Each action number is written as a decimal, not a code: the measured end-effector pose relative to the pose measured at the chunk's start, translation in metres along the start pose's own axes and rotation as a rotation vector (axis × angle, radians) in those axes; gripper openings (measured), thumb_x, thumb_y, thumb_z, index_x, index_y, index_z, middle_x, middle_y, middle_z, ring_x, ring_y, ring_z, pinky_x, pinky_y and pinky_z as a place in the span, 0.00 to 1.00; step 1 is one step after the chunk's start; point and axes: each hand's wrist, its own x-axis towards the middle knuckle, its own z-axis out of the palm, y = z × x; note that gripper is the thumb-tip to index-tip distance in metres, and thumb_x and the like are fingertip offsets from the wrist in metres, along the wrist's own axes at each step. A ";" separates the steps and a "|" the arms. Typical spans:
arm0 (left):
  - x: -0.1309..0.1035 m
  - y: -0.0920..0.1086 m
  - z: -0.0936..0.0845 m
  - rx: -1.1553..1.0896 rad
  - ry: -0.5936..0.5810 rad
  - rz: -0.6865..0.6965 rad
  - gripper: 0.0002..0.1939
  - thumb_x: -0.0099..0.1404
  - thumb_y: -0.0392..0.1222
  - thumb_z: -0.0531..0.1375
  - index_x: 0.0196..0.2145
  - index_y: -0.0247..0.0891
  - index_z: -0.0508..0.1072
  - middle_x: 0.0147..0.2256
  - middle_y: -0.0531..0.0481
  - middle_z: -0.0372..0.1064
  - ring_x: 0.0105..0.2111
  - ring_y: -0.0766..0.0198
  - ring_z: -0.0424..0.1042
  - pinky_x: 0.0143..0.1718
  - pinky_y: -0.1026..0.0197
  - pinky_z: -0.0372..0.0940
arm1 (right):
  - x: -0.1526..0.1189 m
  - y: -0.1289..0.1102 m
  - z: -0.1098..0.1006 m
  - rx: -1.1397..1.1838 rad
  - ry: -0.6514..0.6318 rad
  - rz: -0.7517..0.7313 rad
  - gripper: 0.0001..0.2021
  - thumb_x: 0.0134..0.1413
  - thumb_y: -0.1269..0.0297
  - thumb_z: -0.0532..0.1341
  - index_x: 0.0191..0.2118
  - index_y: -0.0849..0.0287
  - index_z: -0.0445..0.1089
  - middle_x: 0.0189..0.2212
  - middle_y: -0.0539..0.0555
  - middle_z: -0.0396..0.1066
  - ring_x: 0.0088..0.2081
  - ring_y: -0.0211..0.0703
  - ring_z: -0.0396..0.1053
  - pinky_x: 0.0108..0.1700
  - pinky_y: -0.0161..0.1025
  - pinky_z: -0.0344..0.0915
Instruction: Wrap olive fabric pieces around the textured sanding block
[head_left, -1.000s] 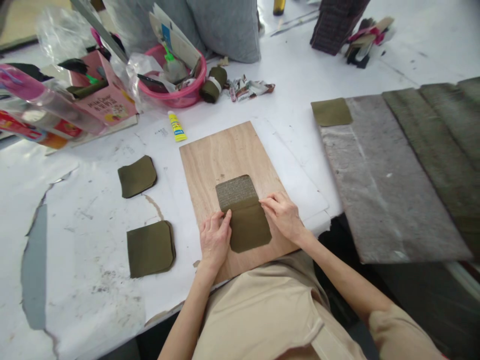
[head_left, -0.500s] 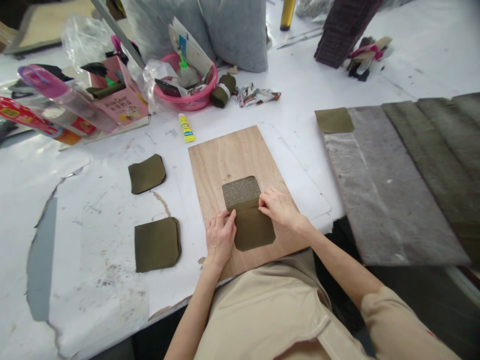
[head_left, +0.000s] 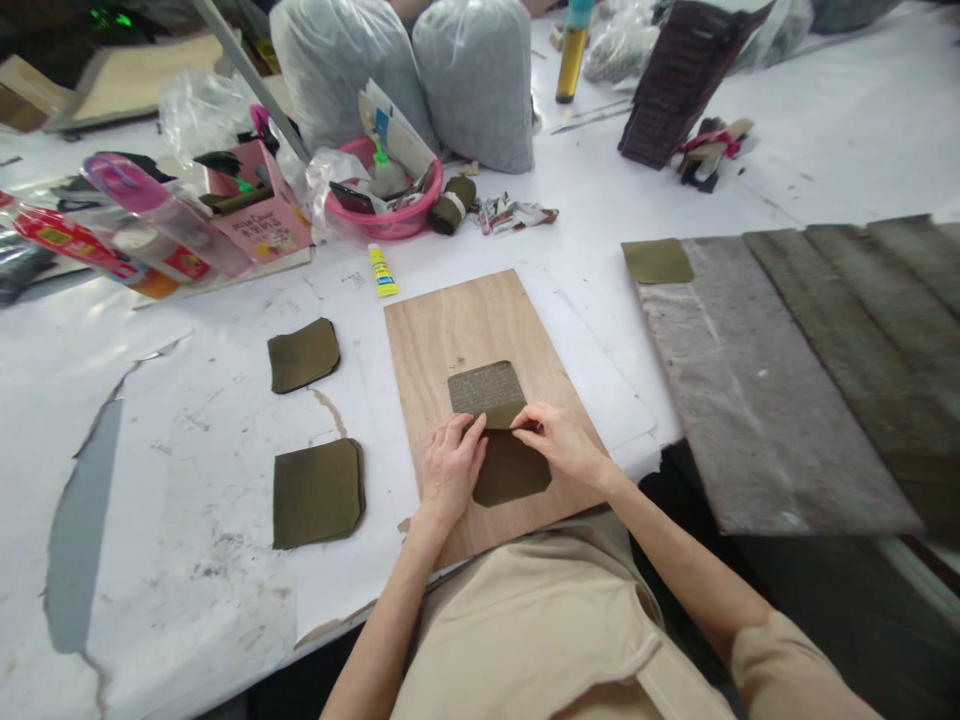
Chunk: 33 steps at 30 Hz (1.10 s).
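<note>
An olive fabric piece [head_left: 513,476] with cut corners lies on a wooden board [head_left: 442,325] in front of me. Its upper part shows a grey, rough-textured patch [head_left: 487,386], and a fold runs across the middle. My left hand [head_left: 454,462] pinches the left end of this fold between thumb and fingers. At the right end, my right hand [head_left: 561,440] grips the folded edge with thumb and forefinger. The fingertips hide both ends of the fold. To the left lie two stacks of similar olive pieces, a smaller stack [head_left: 304,356] and a larger stack [head_left: 315,495].
A yellow glue tube [head_left: 382,270] lies beyond the board. Behind it stand a pink basket [head_left: 409,222] of small items, a pink box [head_left: 262,215] and stuffed bags [head_left: 476,85]. On the right, a grey panel [head_left: 757,400] carries another olive piece [head_left: 658,261].
Both hands have shifted the folded edge slightly, and it now stands raised in a ridge across the piece. The camera view has tilted up a little.
</note>
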 end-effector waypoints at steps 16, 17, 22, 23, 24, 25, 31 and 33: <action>0.003 0.008 -0.021 -0.353 -0.149 -0.118 0.12 0.73 0.43 0.52 0.37 0.38 0.74 0.33 0.50 0.73 0.35 0.64 0.70 0.42 0.59 0.61 | -0.004 -0.026 -0.002 0.094 0.107 0.039 0.10 0.62 0.64 0.55 0.41 0.55 0.74 0.38 0.51 0.76 0.38 0.42 0.72 0.43 0.38 0.66; 0.002 0.007 -0.022 -0.374 -0.157 -0.135 0.12 0.72 0.43 0.52 0.36 0.38 0.74 0.33 0.50 0.74 0.35 0.64 0.70 0.41 0.59 0.61 | -0.003 -0.026 0.000 0.109 0.107 0.054 0.11 0.62 0.64 0.54 0.41 0.55 0.74 0.36 0.51 0.76 0.37 0.41 0.72 0.42 0.38 0.66; -0.003 0.005 -0.023 -0.507 -0.195 -0.225 0.11 0.71 0.43 0.54 0.36 0.39 0.74 0.34 0.51 0.74 0.35 0.64 0.71 0.41 0.61 0.61 | 0.001 -0.020 0.005 0.218 0.074 0.135 0.13 0.61 0.61 0.53 0.38 0.57 0.74 0.31 0.50 0.74 0.34 0.41 0.70 0.37 0.36 0.65; -0.003 0.005 -0.023 -0.527 -0.204 -0.242 0.11 0.71 0.43 0.54 0.36 0.39 0.74 0.34 0.51 0.74 0.35 0.64 0.71 0.41 0.61 0.61 | 0.002 -0.019 0.006 0.238 0.064 0.149 0.13 0.61 0.61 0.53 0.38 0.57 0.74 0.31 0.50 0.74 0.33 0.41 0.70 0.37 0.36 0.65; -0.004 0.005 -0.023 -0.542 -0.209 -0.258 0.10 0.71 0.43 0.54 0.35 0.39 0.74 0.34 0.51 0.74 0.36 0.64 0.71 0.41 0.61 0.61 | 0.002 -0.018 0.007 0.256 0.059 0.161 0.13 0.60 0.61 0.53 0.38 0.58 0.74 0.31 0.50 0.74 0.33 0.41 0.70 0.37 0.36 0.64; -0.004 0.005 -0.023 -0.553 -0.212 -0.274 0.10 0.70 0.43 0.55 0.35 0.39 0.74 0.34 0.51 0.75 0.36 0.63 0.71 0.41 0.61 0.61 | 0.003 -0.017 0.007 0.272 0.059 0.170 0.13 0.60 0.61 0.54 0.38 0.58 0.74 0.31 0.50 0.74 0.34 0.41 0.69 0.37 0.36 0.64; -0.006 0.005 -0.022 -0.647 -0.202 -0.359 0.11 0.70 0.44 0.55 0.35 0.39 0.75 0.32 0.51 0.74 0.33 0.64 0.71 0.37 0.63 0.61 | 0.001 -0.021 0.010 0.407 0.093 0.198 0.15 0.62 0.56 0.54 0.42 0.58 0.74 0.38 0.52 0.75 0.39 0.42 0.70 0.43 0.37 0.64; -0.007 0.005 -0.022 -0.671 -0.201 -0.369 0.12 0.70 0.45 0.54 0.35 0.39 0.75 0.32 0.51 0.74 0.33 0.64 0.71 0.37 0.63 0.61 | 0.002 -0.022 0.012 0.441 0.087 0.232 0.15 0.60 0.53 0.56 0.41 0.58 0.73 0.36 0.52 0.75 0.37 0.42 0.70 0.40 0.37 0.64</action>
